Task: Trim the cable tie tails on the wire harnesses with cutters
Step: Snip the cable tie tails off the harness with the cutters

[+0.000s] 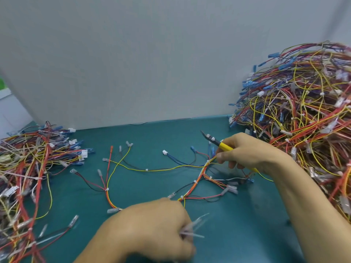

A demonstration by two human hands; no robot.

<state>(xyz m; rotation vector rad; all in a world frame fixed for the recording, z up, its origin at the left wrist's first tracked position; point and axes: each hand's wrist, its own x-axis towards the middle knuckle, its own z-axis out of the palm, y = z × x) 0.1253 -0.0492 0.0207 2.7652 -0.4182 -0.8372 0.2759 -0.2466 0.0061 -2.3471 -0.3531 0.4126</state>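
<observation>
Teal counter [237,224], white panel [152,63] behind. Right hand [252,154], right of centre: grip clenched round yellow cutters [218,142], tips pointing up-left, clear of any tie. Its fingertips [221,155] seem to pinch the harness [199,177] too. Left hand [152,224], lower centre: grip fisted on a bunch of tails [193,226], blurred. Harness sprawls across mid-frame, with piles at left [28,168] and right [303,120] edges. Risks: jaws bite a wire beside a tie and nick the insulation; tails slip from the fist into the harness.
</observation>
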